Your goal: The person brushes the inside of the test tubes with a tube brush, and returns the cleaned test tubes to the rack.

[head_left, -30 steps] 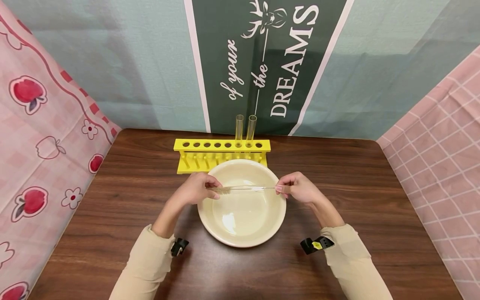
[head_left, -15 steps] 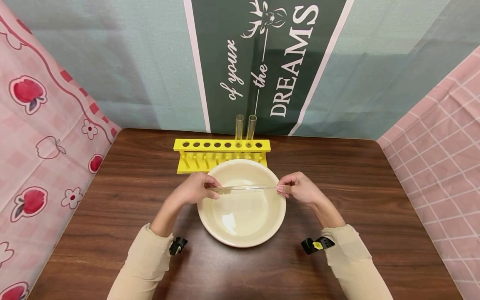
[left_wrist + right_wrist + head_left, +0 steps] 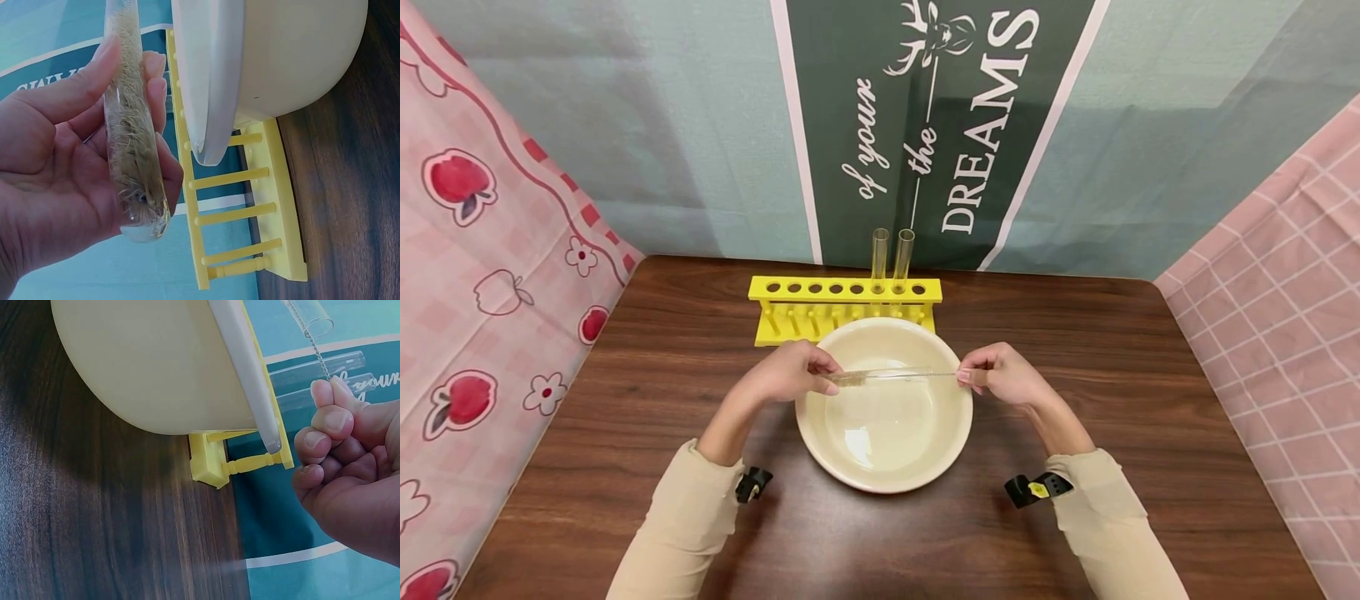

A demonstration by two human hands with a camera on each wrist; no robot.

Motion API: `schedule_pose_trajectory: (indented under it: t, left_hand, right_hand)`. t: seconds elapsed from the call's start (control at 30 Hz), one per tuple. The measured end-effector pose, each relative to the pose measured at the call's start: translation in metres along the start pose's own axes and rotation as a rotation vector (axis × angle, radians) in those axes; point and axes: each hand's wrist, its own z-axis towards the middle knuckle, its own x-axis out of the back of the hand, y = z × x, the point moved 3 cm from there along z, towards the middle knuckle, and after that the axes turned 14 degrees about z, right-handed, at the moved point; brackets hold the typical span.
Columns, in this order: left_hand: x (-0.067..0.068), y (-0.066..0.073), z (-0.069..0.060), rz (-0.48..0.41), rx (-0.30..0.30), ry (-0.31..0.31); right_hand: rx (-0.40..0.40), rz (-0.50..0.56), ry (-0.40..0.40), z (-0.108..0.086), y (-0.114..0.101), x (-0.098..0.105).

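The clear, glass-like round-bottomed test tube (image 3: 898, 372) lies almost level above the basin, its closed end towards 9 o'clock and its mouth towards 3. The left hand (image 3: 790, 372) pinches the closed end between thumb and fingers, over tan, densely packed bristles (image 3: 131, 144) inside. At 3 o'clock of the tube, the right hand (image 3: 1002, 375) pinches the thin twisted-wire stem (image 3: 321, 359) just outside the mouth. Compared with a second ago, the right hand sits slightly farther towards 3 o'clock, with a little more wire bare; the left hand has barely shifted. That suggests small strokes inside the tube, the scrubbing unfinished.

Beneath is a smooth, round cream basin (image 3: 880, 482) on the dark wood-grain counter (image 3: 887, 550). Just beyond its 11 o'clock rim stands a long yellow rack (image 3: 805, 287), holding two clear upright tubes (image 3: 891, 262) at 12.
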Motion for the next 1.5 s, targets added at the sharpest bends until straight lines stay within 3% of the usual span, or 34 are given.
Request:
schedule_pose_trajectory:
  t: [0.47,0.87,1.5]
  left_hand:
    - [0.001,-0.003,0.000,-0.002,-0.030,-0.022]
    - [0.000,-0.009,-0.003,-0.031,0.013,-0.032]
    - [0.000,-0.022,-0.007,-0.066,0.017,-0.072]
  right_hand:
    - [0.002,-0.019,-0.004,-0.001,0.001,0.004]
    - [0.015,-0.036,0.010,-0.005,0.003,0.010]
    - [0.062,-0.115,0.029,-0.013,0.009,0.020]
